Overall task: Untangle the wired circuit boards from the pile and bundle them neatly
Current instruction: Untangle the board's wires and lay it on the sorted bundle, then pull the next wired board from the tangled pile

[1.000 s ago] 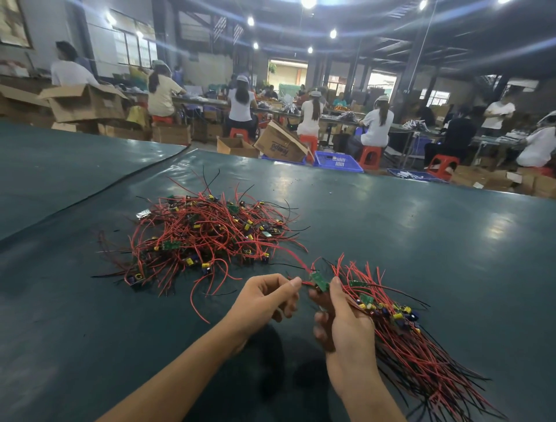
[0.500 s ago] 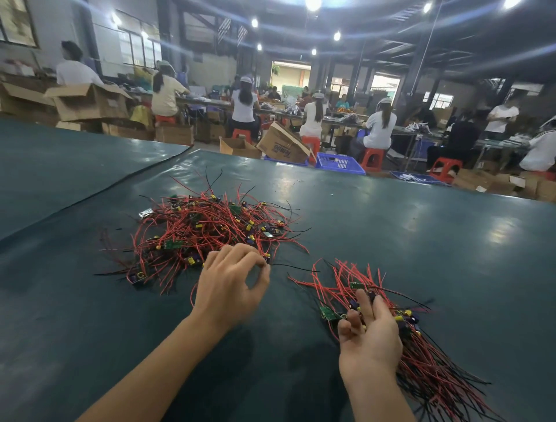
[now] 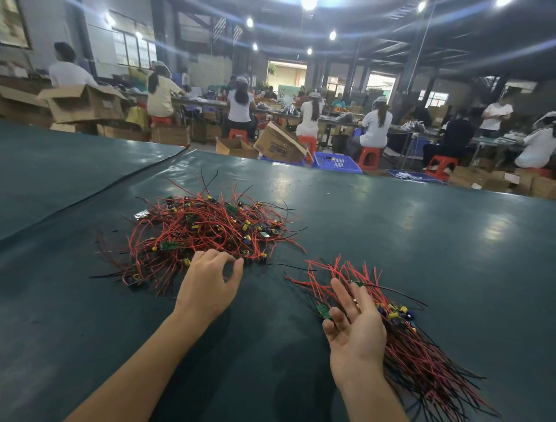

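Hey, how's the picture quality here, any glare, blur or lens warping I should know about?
Head view: ceiling lamps flare into bluish streaks; glare patches sit on the green table cover at right; wide-angle warping bows the roof and stretches the forearms; distant workers look soft; the tangled pile, the bundle, the left hand and the right hand are sharp.

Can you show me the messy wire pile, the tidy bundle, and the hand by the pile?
Tangled pile (image 3: 207, 229), head view: middle of the red wire heap.
Neat bundle (image 3: 421, 355), head view: red wires lying side by side.
Left hand (image 3: 207, 286), head view: back of the hand.
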The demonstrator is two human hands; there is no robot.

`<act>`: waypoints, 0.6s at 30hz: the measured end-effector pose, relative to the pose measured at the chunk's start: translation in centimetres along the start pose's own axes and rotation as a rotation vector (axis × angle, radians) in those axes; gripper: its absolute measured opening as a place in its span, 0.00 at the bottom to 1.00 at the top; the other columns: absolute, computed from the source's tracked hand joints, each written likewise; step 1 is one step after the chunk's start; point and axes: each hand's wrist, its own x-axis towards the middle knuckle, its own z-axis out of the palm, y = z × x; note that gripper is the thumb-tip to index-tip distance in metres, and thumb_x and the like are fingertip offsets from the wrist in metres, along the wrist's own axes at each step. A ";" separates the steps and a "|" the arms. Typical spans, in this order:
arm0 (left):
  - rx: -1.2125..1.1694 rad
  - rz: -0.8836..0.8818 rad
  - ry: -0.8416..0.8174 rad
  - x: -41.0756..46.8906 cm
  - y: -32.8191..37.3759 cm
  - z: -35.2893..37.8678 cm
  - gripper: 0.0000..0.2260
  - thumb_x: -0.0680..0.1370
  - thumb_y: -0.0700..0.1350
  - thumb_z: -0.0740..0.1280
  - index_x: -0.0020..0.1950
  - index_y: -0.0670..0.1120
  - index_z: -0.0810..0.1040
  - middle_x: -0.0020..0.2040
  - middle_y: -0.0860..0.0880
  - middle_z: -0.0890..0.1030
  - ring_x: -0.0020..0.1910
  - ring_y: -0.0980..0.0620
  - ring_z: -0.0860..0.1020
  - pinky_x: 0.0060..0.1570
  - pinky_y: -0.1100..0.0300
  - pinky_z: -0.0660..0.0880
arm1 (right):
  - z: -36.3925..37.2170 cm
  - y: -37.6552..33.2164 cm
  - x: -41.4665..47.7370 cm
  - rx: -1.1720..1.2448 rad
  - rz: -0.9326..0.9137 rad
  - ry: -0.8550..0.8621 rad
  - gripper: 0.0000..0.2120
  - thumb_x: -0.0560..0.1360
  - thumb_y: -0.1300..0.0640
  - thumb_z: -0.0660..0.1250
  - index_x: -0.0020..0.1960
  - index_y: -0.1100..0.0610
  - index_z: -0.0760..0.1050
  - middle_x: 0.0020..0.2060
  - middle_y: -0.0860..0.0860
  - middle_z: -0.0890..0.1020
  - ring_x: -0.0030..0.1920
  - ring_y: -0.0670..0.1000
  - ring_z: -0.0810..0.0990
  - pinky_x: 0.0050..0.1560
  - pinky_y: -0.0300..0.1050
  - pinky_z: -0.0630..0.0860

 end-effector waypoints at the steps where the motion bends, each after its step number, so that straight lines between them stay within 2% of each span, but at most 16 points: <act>1: -0.021 0.049 0.021 -0.1 0.6 0.0 0.08 0.77 0.44 0.69 0.43 0.40 0.82 0.38 0.47 0.79 0.42 0.46 0.73 0.48 0.53 0.73 | 0.0 0.0 0.0 -0.021 0.010 -0.028 0.11 0.81 0.51 0.61 0.59 0.55 0.76 0.46 0.49 0.87 0.23 0.44 0.72 0.22 0.35 0.70; 4: -0.118 0.180 0.052 -0.6 2.7 0.1 0.06 0.76 0.40 0.70 0.39 0.40 0.81 0.36 0.49 0.78 0.39 0.50 0.72 0.42 0.57 0.73 | 0.1 0.3 0.0 -0.114 0.035 -0.122 0.13 0.81 0.49 0.61 0.57 0.56 0.78 0.45 0.51 0.87 0.23 0.44 0.73 0.21 0.36 0.70; 7: -0.232 0.290 0.068 -1.3 5.1 -0.1 0.12 0.78 0.44 0.66 0.35 0.41 0.78 0.34 0.51 0.77 0.37 0.51 0.72 0.42 0.61 0.70 | 0.4 0.9 0.1 -0.266 0.034 -0.209 0.14 0.81 0.49 0.61 0.54 0.57 0.79 0.44 0.52 0.87 0.23 0.44 0.74 0.21 0.36 0.68; 11: -0.314 0.404 0.029 -2.1 7.1 -0.4 0.14 0.78 0.45 0.64 0.33 0.43 0.77 0.33 0.52 0.76 0.36 0.52 0.72 0.39 0.64 0.70 | 0.5 1.6 -0.2 -0.459 0.045 -0.331 0.16 0.81 0.48 0.61 0.52 0.58 0.82 0.42 0.53 0.87 0.29 0.48 0.80 0.29 0.40 0.72; 15: -0.354 0.367 -0.012 -2.0 7.0 -0.6 0.16 0.78 0.46 0.64 0.32 0.43 0.76 0.30 0.52 0.76 0.33 0.53 0.72 0.36 0.61 0.71 | 0.7 1.8 -0.7 -0.538 0.055 -0.391 0.16 0.81 0.47 0.61 0.50 0.55 0.84 0.41 0.52 0.87 0.31 0.48 0.82 0.27 0.40 0.75; 18: -0.385 0.328 -0.014 -1.8 6.5 -0.8 0.20 0.78 0.48 0.63 0.28 0.42 0.74 0.25 0.51 0.73 0.27 0.54 0.69 0.29 0.60 0.68 | 0.8 1.7 -0.7 -0.541 0.065 -0.397 0.16 0.81 0.47 0.60 0.53 0.57 0.82 0.41 0.51 0.87 0.30 0.47 0.82 0.26 0.39 0.74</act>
